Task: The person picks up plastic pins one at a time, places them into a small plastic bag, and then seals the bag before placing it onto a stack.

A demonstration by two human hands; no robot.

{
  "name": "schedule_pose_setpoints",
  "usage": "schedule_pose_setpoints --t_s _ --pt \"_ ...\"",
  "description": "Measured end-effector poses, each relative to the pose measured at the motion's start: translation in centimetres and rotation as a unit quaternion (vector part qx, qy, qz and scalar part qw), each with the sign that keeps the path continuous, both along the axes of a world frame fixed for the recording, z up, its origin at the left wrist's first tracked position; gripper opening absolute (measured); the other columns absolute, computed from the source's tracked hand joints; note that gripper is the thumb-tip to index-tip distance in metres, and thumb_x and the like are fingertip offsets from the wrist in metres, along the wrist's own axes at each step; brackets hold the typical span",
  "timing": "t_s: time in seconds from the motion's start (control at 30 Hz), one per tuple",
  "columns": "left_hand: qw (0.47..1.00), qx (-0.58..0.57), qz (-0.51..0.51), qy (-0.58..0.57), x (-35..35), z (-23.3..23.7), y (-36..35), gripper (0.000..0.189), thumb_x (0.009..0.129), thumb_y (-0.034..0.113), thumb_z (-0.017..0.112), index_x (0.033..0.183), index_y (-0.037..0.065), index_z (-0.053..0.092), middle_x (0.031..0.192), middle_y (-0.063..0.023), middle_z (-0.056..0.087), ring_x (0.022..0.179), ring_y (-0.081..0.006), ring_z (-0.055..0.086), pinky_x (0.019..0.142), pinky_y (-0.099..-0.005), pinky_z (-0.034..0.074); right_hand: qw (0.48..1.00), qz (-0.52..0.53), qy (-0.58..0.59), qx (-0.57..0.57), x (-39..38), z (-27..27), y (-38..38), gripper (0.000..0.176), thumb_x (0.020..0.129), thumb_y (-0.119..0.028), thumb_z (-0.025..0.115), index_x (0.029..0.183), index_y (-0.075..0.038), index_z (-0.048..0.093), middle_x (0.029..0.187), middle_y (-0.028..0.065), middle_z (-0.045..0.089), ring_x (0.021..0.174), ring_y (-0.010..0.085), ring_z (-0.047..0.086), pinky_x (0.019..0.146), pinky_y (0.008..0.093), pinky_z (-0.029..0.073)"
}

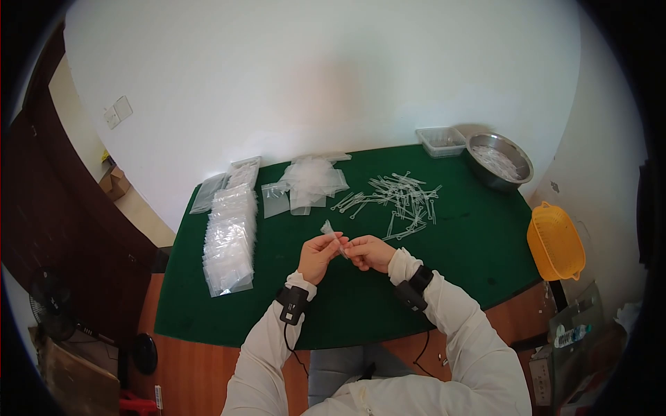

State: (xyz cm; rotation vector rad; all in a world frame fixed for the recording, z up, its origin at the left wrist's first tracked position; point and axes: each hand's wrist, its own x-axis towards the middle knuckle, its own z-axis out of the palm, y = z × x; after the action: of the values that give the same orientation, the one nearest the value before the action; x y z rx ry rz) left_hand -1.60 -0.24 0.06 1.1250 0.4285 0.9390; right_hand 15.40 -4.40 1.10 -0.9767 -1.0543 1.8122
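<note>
Near the front middle of the green table, my left hand pinches a small clear plastic piece, whose end sticks up above the fingers. My right hand is closed on the lower part of the same piece, its fingers close to the left ones. Whether the piece is a bag or holds something is too small to tell. Behind my right hand lies a loose pile of thin clear plastic sticks with ringed ends. Flat clear bags are heaped behind my left hand.
A long overlapping row of clear packets lies on the left of the green table. At the back right are a clear tray and a metal bowl of clear pieces. A yellow basket sits beyond the right edge.
</note>
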Motion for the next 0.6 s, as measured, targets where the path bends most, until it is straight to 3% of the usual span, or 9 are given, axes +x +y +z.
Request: schedule_pose_setpoints --t_s 0.2,0.23,0.3,0.33,0.4,0.43,0.5,0.6 --pt "0.999 0.014 0.038 0.007 0.3 -0.4 0.2 0.022 0.084 0.010 0.054 0.103 -0.002 0.054 0.097 -0.0114 0.059 0.089 -0.0193 0.058 0.077 -0.0298 0.047 0.995 -0.037 -0.094 0.020 1.2 0.1 0.3 0.016 0.076 -0.021 0.061 0.071 -0.007 0.055 0.057 -0.0008 0.048 0.049 0.0081 0.044 0.043 0.0225 0.033" --pt "0.999 0.013 0.036 0.008 0.4 -0.3 0.1 0.022 0.084 0.010 0.054 0.103 -0.002 0.054 0.097 -0.0114 0.059 0.089 -0.0193 0.058 0.077 -0.0298 0.047 0.969 -0.087 -0.189 0.131 2.0 -0.7 0.8 0.016 0.076 -0.021 0.060 0.070 -0.006 0.055 0.058 0.0001 0.049 0.050 0.0093 0.046 0.044 0.0236 0.035" --pt "0.997 0.023 0.056 0.041 0.6 0.1 -0.1 0.021 0.083 0.008 0.056 0.100 -0.003 0.056 0.094 -0.0108 0.061 0.086 -0.0175 0.059 0.076 -0.0271 0.047 0.849 -0.176 -0.363 0.342 3.5 -1.6 1.5 0.016 0.076 -0.020 0.060 0.070 -0.005 0.055 0.060 0.0018 0.052 0.053 0.0116 0.049 0.048 0.0257 0.039" --pt "0.996 0.028 0.066 0.058 0.6 0.1 -0.3 0.020 0.082 0.007 0.057 0.099 -0.003 0.057 0.092 -0.0104 0.061 0.085 -0.0166 0.060 0.075 -0.0257 0.047 0.849 -0.175 -0.363 0.341 4.2 -1.4 1.5 0.016 0.076 -0.020 0.060 0.070 -0.005 0.055 0.060 0.0018 0.052 0.053 0.0116 0.049 0.048 0.0257 0.039" --pt "0.994 0.054 0.059 0.081 0.6 -0.6 0.0 0.019 0.081 0.007 0.057 0.097 -0.003 0.057 0.091 -0.0100 0.062 0.084 -0.0160 0.060 0.075 -0.0248 0.047 0.764 -0.294 -0.474 0.324 5.5 -0.5 1.4 0.014 0.072 -0.018 0.062 0.069 -0.005 0.057 0.063 0.0065 0.056 0.056 0.0188 0.054 0.052 0.0304 0.043" --pt "0.990 0.081 0.053 0.102 0.7 -0.9 0.2 0.018 0.081 0.006 0.057 0.096 -0.003 0.058 0.090 -0.0096 0.062 0.083 -0.0153 0.060 0.074 -0.0240 0.047 0.764 -0.294 -0.474 0.325 6.2 -0.4 1.5 0.014 0.072 -0.018 0.062 0.069 -0.005 0.057 0.063 0.0065 0.056 0.056 0.0188 0.054 0.052 0.0304 0.043" --pt "0.986 0.107 0.049 0.121 0.6 -1.4 0.4 0.017 0.081 0.005 0.058 0.094 -0.004 0.058 0.089 -0.0092 0.062 0.082 -0.0147 0.060 0.074 -0.0232 0.046 0.690 -0.342 -0.573 0.279 7.5 -0.4 1.7 0.017 0.072 -0.025 0.061 0.070 -0.008 0.061 0.069 0.0088 0.060 0.068 0.0273 0.058 0.061 0.0366 0.046" --pt "0.978 0.138 0.026 0.153 0.5 -1.4 0.5 0.016 0.080 0.004 0.058 0.093 -0.004 0.059 0.086 -0.0089 0.063 0.081 -0.0133 0.060 0.073 -0.0222 0.046 0.691 -0.294 -0.630 0.196 8.2 0.3 1.1 0.021 0.070 -0.029 0.062 0.070 -0.008 0.062 0.071 0.0084 0.061 0.070 0.0271 0.059 0.062 0.0369 0.046"
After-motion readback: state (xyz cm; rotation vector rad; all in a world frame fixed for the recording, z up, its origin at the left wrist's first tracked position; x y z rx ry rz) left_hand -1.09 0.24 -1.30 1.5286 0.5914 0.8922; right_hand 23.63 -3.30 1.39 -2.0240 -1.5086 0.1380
